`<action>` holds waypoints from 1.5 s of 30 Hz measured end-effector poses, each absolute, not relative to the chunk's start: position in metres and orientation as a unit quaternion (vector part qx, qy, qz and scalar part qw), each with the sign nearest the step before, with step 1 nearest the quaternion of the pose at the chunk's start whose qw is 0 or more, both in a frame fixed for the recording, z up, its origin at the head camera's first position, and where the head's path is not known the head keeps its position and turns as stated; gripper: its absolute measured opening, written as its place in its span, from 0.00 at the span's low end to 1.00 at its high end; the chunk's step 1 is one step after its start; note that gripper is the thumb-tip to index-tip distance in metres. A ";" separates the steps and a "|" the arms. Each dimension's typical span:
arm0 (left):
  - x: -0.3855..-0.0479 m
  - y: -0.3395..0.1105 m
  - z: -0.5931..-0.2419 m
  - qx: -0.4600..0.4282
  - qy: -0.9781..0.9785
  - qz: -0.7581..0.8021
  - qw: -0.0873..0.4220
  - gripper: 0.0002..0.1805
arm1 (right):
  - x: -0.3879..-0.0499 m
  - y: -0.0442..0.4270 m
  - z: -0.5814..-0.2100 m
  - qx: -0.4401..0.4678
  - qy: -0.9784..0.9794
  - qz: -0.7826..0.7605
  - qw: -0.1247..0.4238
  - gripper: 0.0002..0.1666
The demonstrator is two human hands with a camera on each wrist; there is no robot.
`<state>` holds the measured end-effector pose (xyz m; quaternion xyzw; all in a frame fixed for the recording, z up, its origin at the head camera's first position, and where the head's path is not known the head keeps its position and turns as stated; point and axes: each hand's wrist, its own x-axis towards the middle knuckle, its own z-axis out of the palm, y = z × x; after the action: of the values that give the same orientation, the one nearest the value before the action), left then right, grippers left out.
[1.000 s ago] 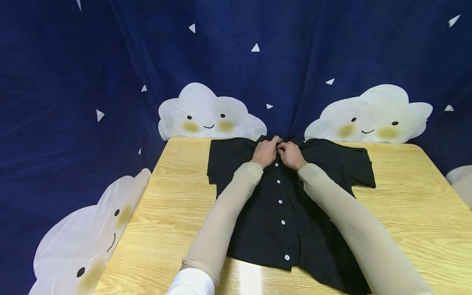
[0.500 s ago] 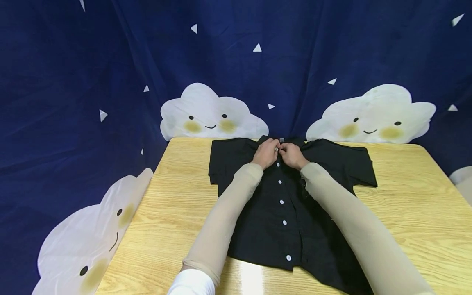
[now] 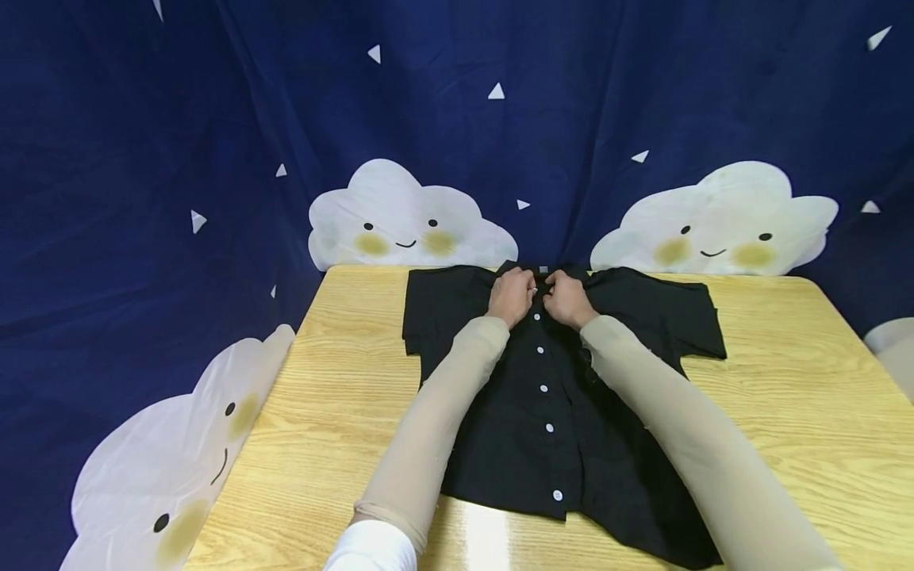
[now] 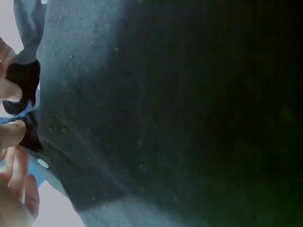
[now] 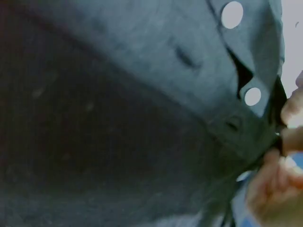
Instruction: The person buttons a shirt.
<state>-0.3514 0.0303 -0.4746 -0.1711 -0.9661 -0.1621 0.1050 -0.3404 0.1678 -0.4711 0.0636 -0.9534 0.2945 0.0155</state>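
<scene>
A black short-sleeved shirt (image 3: 500,444) lies front up, with white buttons down its front. My left hand (image 3: 511,297) pinches the cloth just below the collar, beside a top button (image 3: 535,290). Close on the right, my right hand (image 3: 568,300) pinches the other front edge, a narrow gap between the hands. In the right wrist view, buttons (image 5: 232,14) run along one edge and a buttonhole (image 5: 232,125) shows in the other. The left wrist view is mostly dark shirt cloth (image 4: 118,118), with fingertips (image 4: 14,130) holding an edge. Exactly what lies between the fingertips is partly hidden.
The shirt lies on a light wooden table (image 3: 328,381), its collar at the far edge. Behind hangs a dark blue curtain (image 3: 443,103) with smiling white clouds (image 3: 714,222). A small grey label (image 3: 543,270) shows inside the collar.
My hands have drawn slightly apart at the collar, and the label between them has come into clearer view. The shirt's body has stayed in place.
</scene>
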 end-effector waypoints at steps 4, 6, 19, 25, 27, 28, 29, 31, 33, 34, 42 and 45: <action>-0.352 0.030 -0.474 -0.179 -0.967 -0.140 0.116 0.04 | -0.338 0.168 -0.468 0.055 -0.961 0.258 0.079 0.11; -0.352 0.030 -0.474 -0.185 -0.965 -0.146 0.113 0.05 | -0.338 0.168 -0.467 0.068 -0.962 0.246 0.100 0.10; -0.352 0.027 -0.477 -0.207 -0.960 -0.142 0.121 0.02 | -0.338 0.160 -0.473 0.104 -0.952 0.270 0.101 0.13; -0.352 0.022 -0.480 -0.213 -0.960 -0.134 0.123 0.02 | -0.341 0.156 -0.476 0.102 -0.950 0.281 0.093 0.11; -0.353 0.021 -0.480 -0.211 -0.960 -0.136 0.122 0.03 | -0.341 0.155 -0.476 0.099 -0.950 0.284 0.086 0.11; -0.353 0.021 -0.480 -0.209 -0.960 -0.138 0.123 0.03 | -0.341 0.155 -0.476 0.096 -0.950 0.286 0.085 0.10; -0.353 0.021 -0.480 -0.206 -0.961 -0.138 0.123 0.03 | -0.341 0.154 -0.476 0.092 -0.950 0.287 0.083 0.10; -0.353 0.022 -0.479 -0.198 -0.962 -0.140 0.123 0.03 | -0.340 0.152 -0.475 0.083 -0.949 0.291 0.088 0.10; -0.353 0.023 -0.477 -0.189 -0.964 -0.143 0.122 0.03 | -0.339 0.150 -0.474 0.076 -0.948 0.295 0.093 0.10; -0.353 0.024 -0.476 -0.185 -0.964 -0.145 0.120 0.04 | -0.338 0.149 -0.474 0.074 -0.948 0.295 0.096 0.10; -0.351 0.026 -0.472 -0.187 -0.962 -0.181 0.083 0.02 | -0.337 0.148 -0.472 0.060 -0.952 0.291 0.077 0.12; -0.351 0.026 -0.473 -0.195 -0.963 -0.175 0.071 0.02 | -0.337 0.148 -0.472 0.049 -0.956 0.283 0.055 0.13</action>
<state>-0.3507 0.0260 -0.4734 -0.1948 -0.9625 -0.1747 0.0710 -0.3367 0.1481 -0.4716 0.0494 -0.9562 0.2834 0.0548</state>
